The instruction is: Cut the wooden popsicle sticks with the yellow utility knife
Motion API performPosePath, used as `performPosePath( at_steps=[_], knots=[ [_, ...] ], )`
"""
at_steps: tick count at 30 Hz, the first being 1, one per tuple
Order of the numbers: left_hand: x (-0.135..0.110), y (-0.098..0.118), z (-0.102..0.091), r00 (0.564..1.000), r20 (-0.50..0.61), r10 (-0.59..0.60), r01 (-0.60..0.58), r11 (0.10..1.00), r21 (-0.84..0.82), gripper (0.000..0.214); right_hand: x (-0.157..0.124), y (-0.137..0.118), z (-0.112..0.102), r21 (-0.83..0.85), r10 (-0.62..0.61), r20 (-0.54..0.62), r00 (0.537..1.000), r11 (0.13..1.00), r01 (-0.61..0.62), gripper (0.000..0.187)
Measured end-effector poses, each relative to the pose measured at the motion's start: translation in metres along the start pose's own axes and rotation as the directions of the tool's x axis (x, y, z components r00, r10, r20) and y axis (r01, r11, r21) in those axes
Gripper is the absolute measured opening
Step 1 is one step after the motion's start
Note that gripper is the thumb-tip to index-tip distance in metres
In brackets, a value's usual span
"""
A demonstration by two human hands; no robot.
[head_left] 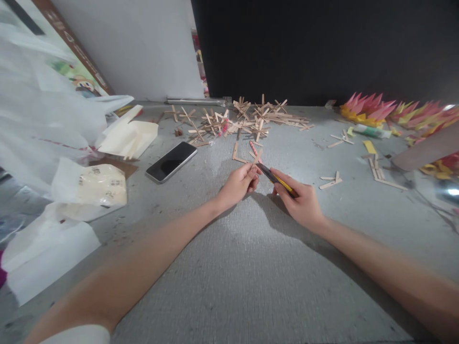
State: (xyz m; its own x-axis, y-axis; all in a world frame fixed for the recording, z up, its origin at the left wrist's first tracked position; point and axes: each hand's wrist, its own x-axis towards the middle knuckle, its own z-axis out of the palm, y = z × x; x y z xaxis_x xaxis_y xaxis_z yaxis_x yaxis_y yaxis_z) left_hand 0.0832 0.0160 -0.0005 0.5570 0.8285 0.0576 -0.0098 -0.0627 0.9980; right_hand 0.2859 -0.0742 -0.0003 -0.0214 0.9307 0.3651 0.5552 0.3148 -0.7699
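My right hand grips a black and yellow utility knife, its tip pointing up-left toward my left hand. My left hand is closed in a pinch on a small wooden craft stick at the knife's tip. Both hands hover just above the grey table. Loose wooden sticks lie flat right behind the hands.
A pile of glued stick crosses sits at the table's far edge. A black phone lies to the left, beside white paper and plastic bags. Pink and yellow folded paper shapes and more sticks lie to the right.
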Motion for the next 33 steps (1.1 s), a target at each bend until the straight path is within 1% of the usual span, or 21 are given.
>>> performPosePath(
  at_steps=[7, 10, 12, 14, 21, 27, 33],
  knots=[
    [-0.003, 0.0, 0.0, 1.0, -0.008, 0.01, -0.01, 0.995, 0.101, 0.039, 0.001, -0.003, -0.001, -0.022, -0.035, -0.007, 0.999, 0.999, 0.035, 0.045],
    [-0.005, 0.002, 0.001, 0.998, -0.036, 0.057, -0.047, 0.969, 0.244, 0.039, 0.001, -0.003, 0.001, -0.046, -0.077, -0.027, 0.997, 0.996, 0.075, 0.045],
    [-0.007, 0.004, 0.003, 0.994, -0.053, 0.1, -0.074, 0.925, 0.373, 0.037, 0.0, -0.003, 0.002, -0.061, -0.107, -0.038, 0.994, 0.993, 0.104, 0.045],
    [-0.009, 0.006, 0.003, 0.991, -0.056, 0.123, -0.085, 0.89, 0.448, 0.037, 0.0, -0.002, 0.002, -0.083, -0.126, -0.043, 0.991, 0.989, 0.122, 0.045],
    [-0.008, 0.003, 0.002, 0.987, -0.078, 0.141, -0.089, 0.883, 0.462, 0.039, 0.0, -0.002, 0.001, -0.109, -0.166, -0.02, 0.986, 0.981, 0.163, 0.047],
    [-0.009, 0.005, 0.002, 0.985, -0.088, 0.151, -0.095, 0.885, 0.457, 0.036, 0.0, -0.002, 0.0, -0.118, -0.136, -0.023, 0.99, 0.984, 0.133, 0.047],
    [-0.011, 0.01, 0.003, 0.984, -0.09, 0.155, -0.097, 0.884, 0.458, 0.036, 0.0, -0.005, 0.0, -0.121, -0.134, -0.031, 0.99, 0.984, 0.13, 0.047]
  ],
)
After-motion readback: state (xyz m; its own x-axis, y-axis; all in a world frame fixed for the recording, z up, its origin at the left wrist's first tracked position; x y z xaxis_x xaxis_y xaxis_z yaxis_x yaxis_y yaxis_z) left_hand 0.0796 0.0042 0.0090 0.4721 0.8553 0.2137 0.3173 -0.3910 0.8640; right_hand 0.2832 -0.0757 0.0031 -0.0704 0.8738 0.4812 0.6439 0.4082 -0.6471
